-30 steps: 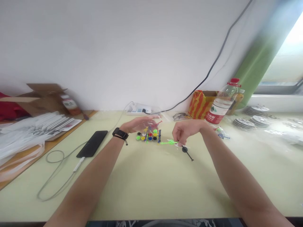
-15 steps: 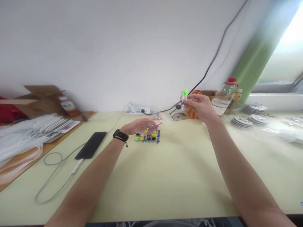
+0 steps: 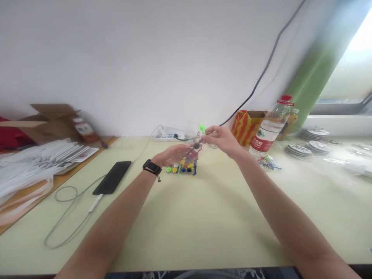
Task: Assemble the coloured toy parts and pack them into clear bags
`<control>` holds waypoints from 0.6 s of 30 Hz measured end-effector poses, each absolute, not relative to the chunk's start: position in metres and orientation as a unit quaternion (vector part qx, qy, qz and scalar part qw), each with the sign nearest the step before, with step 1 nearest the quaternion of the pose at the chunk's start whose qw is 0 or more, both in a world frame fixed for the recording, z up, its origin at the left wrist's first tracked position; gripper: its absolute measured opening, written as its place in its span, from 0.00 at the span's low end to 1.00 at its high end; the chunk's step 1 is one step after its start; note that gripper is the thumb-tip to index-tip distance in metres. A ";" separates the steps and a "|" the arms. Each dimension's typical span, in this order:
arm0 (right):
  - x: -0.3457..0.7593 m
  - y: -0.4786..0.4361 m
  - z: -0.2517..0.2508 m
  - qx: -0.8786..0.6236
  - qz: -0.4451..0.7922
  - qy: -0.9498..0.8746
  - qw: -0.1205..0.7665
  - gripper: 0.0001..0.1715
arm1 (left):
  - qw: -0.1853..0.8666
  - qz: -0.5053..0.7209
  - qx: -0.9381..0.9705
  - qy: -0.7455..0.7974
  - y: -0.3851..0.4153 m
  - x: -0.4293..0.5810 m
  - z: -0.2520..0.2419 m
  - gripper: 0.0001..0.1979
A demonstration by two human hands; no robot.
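My left hand, a black band on its wrist, is closed on a clear plastic bag with red and other coloured bits in it. Close to the bag's upper right, my right hand pinches small plastic wheel-and-rod pieces. A green piece stands up from those fingertips, and a black round piece hangs in front of the bag. Under the left hand, small round coloured pieces lie in rows on the table beside blue rods. The bag and hand partly cover them.
A black phone with a white cable lies at left. Behind the hands is a power strip. At right stand a water bottle, a bag of small parts and stacked white discs. White packets are piled far left.
My right hand has moved left and down with the small pieces, up to the bag. The left hand has shifted slightly right. The bottle's label and parts bag are now uncovered.
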State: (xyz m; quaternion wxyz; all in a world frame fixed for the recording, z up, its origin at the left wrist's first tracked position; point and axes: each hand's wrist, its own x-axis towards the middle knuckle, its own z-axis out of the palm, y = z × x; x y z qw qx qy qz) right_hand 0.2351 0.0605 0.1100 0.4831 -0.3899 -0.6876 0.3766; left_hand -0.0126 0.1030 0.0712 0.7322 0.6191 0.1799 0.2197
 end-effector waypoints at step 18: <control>0.269 0.056 0.129 -0.376 0.368 -0.685 0.504 0.27 | 0.736 0.189 0.619 0.201 0.104 -0.019 0.074 0.26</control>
